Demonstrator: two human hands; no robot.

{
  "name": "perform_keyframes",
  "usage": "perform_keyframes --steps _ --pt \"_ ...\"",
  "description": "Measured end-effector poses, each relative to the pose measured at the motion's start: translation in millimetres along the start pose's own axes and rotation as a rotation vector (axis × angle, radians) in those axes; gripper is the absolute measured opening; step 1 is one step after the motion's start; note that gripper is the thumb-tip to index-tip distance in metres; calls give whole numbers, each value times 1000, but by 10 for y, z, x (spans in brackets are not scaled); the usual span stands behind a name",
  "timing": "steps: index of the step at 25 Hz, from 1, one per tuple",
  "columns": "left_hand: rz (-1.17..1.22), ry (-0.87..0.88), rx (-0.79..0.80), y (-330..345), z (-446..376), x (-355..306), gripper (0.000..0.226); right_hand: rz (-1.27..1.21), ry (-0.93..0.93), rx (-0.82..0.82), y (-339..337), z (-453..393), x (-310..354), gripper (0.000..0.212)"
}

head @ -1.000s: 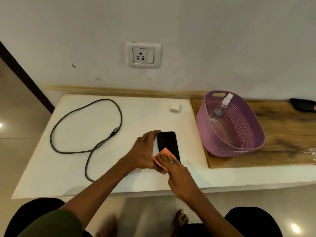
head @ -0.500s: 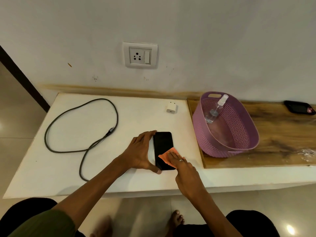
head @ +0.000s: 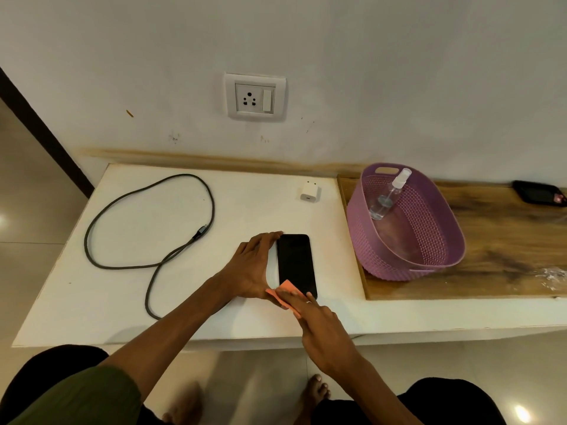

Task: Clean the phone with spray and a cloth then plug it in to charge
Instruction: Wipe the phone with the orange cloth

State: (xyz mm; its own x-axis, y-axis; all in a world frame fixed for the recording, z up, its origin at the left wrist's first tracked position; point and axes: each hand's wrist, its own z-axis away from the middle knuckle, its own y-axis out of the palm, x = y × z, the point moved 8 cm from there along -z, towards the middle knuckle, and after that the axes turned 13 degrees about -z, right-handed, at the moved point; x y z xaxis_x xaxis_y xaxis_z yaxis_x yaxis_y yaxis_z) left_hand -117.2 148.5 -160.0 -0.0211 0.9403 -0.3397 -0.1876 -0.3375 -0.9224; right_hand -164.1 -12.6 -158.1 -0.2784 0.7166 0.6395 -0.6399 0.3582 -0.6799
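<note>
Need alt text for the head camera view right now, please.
Right hand presses an orange cloth on the black phone's near end while the left hand steadies it; grey cable and white adapter lie unplugged.

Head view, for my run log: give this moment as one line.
step: wiping | left hand steadies flat black phone | right hand presses orange cloth on phone's near end | charger: unplugged

Your one head camera looks steeply down from near the white table (head: 190, 302), edges perhaps bowed.
</note>
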Motion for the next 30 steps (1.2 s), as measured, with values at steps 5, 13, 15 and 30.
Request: perform_keyframes --steps 5,13,15,30 --pt "18 -14 -11 10 -5 17 143 114 118 137 44 100 -116 76" --pt "53 -45 -4 28 -22 25 145 98 141 -65 -166 7 -288 80" --pt "49 -46 2 37 -32 27 144 43 72 -180 -259 -77 -255 75" --pt "75 -52 2 93 -61 63 136 -99 -206 -248 -731 -918 123 44"
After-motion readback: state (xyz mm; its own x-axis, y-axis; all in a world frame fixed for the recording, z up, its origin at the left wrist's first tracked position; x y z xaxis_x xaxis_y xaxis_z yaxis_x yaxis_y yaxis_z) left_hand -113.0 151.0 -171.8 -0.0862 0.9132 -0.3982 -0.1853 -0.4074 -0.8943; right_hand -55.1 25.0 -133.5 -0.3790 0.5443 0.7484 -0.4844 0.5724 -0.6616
